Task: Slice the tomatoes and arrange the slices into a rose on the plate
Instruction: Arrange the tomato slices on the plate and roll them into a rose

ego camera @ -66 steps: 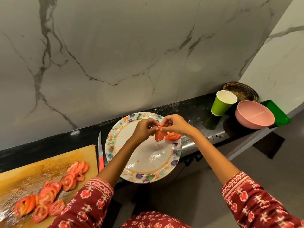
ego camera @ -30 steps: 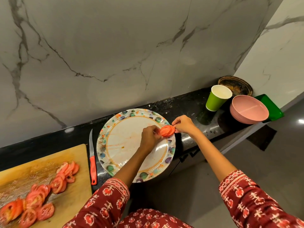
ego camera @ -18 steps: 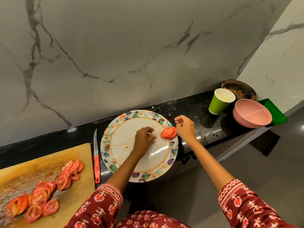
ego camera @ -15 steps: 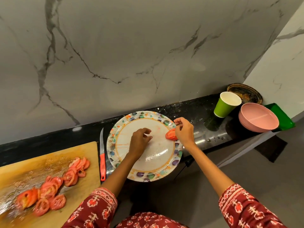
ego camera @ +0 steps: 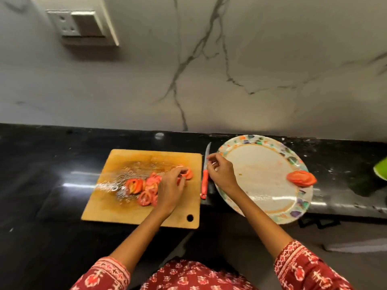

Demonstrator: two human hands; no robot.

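A wooden cutting board [ego camera: 136, 214] lies on the black counter with several tomato slices [ego camera: 142, 188] on its wet middle. My left hand [ego camera: 170, 189] is over the board, and its fingertips pinch a tomato slice [ego camera: 188, 174] near the board's right side. To the right stands the patterned plate [ego camera: 251, 140], which juts over the counter's front edge. A small overlapped group of plated slices [ego camera: 301, 178] lies on its right rim. My right hand [ego camera: 219, 173] hovers over the plate's left rim with loosely curled fingers and holds nothing.
A red-handled knife [ego camera: 204, 181] lies between board and plate, blade pointing to the wall, just under my right hand. A green cup [ego camera: 381, 170] shows at the right edge. A switch panel [ego camera: 79, 24] is on the marble wall.
Both hands have left the plate's right rim and moved left, with the overlapped slices left lying there. My left hand now reaches the slices on the board. The view has swung left.
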